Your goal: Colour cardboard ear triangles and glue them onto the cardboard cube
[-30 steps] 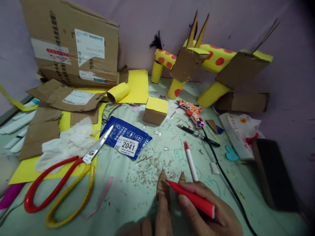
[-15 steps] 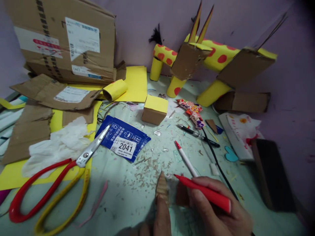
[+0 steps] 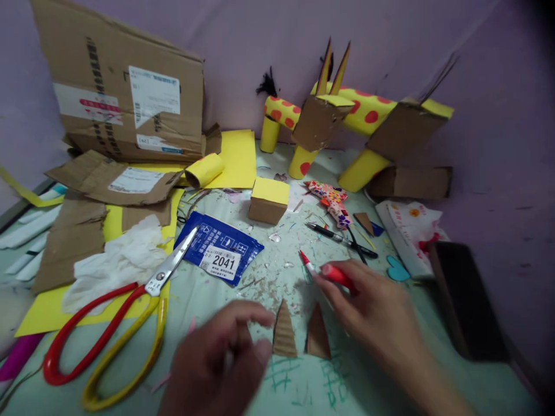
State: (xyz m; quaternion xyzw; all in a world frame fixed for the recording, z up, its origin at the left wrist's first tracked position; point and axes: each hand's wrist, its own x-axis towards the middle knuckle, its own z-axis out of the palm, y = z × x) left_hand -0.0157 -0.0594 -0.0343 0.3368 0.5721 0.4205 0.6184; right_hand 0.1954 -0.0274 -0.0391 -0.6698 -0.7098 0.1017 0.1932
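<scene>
Cardboard triangles (image 3: 284, 334), two of them, lying side by side on the pale green desk (image 3: 299, 370), narrow ends pointing away, just beyond some green ink lines. Close to them, both hands: on one side the left hand (image 3: 221, 352), blurred, curled, with thumb and forefinger parted, just beside the ridged left triangle; cannot tell whether touching its edge. To the right of and partly beyond the other triangle, the right hand (image 3: 370, 306), pinching a red marker (image 3: 340, 277). At the same fingertips, a white marker (image 3: 307, 263) with a red tip; cannot tell whether gripped too or merely touched.

Off to the left, scissors (image 3: 158, 280) with red and yellow handles, blades together, tip over a blue packet (image 3: 221, 248) labelled "2041"; beside them, crumpled white tissue (image 3: 119, 266) on yellow paper (image 3: 47, 315). Off to the right, a dark phone-like slab (image 3: 468, 300) and a turquoise heart (image 3: 396, 268).

Farther back, a black pen (image 3: 340, 237), then a small box (image 3: 269, 199) with a yellow top. Near the wall (image 3: 243, 58), a large cardboard box (image 3: 165, 63) on the left and red-spotted yellow figures (image 3: 370, 115) with cardboard heads on the right.
</scene>
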